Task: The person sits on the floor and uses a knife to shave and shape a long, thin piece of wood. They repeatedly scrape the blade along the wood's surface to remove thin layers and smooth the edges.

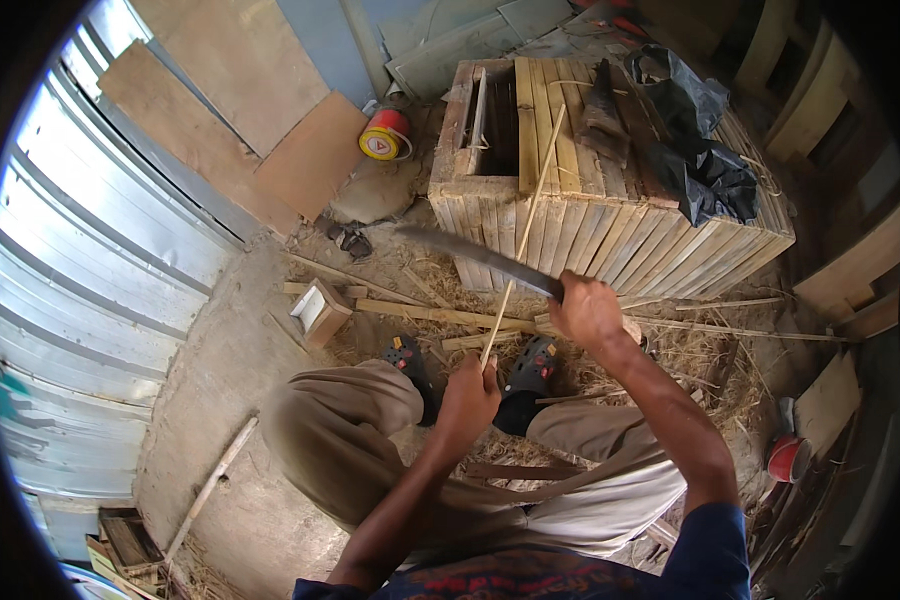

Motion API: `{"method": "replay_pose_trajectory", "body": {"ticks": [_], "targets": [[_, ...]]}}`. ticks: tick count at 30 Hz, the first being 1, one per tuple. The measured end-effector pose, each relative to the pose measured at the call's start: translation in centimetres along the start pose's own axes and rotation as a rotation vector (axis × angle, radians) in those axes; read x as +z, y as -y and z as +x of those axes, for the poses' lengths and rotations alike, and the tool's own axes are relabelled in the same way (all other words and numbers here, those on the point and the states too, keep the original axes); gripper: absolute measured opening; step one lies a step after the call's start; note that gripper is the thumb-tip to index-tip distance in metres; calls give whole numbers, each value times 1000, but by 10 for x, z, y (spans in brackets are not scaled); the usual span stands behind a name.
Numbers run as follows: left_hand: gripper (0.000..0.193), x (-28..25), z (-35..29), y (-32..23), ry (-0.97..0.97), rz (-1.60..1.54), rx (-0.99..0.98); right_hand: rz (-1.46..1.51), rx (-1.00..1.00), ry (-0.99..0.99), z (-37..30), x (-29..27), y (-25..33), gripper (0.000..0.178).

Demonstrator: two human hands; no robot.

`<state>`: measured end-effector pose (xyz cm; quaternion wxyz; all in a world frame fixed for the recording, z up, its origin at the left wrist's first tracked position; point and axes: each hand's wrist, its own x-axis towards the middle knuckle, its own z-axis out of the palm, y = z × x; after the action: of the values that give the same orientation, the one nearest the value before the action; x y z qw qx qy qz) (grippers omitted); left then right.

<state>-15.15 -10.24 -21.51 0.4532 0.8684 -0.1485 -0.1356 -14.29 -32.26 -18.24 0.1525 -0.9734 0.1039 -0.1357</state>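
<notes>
Head view: our L hand (470, 393) pinches lower end of thin pale strip (529, 218); strip slants up & away, upper end over top of slatted wooden box (570, 240). Our R hand (585, 308) wraps tight round grip end of long curved blade (482, 257), slightly blurred. Blade crosses strip above L hand; can't tell if touching. Straw (688, 358) & wood pcs (410, 311) nr our dark clogs (535, 366).

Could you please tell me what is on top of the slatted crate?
Black plastic and a dark elongated object lie on the crate. The pale strip in the left hand crosses it in view; contact is unclear. The surface beneath the plastic is hidden.
</notes>
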Motion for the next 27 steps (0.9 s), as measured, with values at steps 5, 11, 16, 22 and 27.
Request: {"method": "replay_pose_trajectory", "body": {"ticks": [5,11,16,22,27], "targets": [[26,-1,3,-1,-11,23,23,-65,-393,103,10,-6,-9,22],[26,-6,8,-8,29,-32,-40,-186,-197,268,26,-11,-22,19],[25,-6,6,-8,16,-28,-19,-240,-3,-20,39,-18,-38,20],[27,-5,7,-5,35,-36,-51,-358,-191,418,52,-36,-48,26],[27,-5,6,-5,50,-49,-74,-237,217,180,45,-49,-41,27]]}}
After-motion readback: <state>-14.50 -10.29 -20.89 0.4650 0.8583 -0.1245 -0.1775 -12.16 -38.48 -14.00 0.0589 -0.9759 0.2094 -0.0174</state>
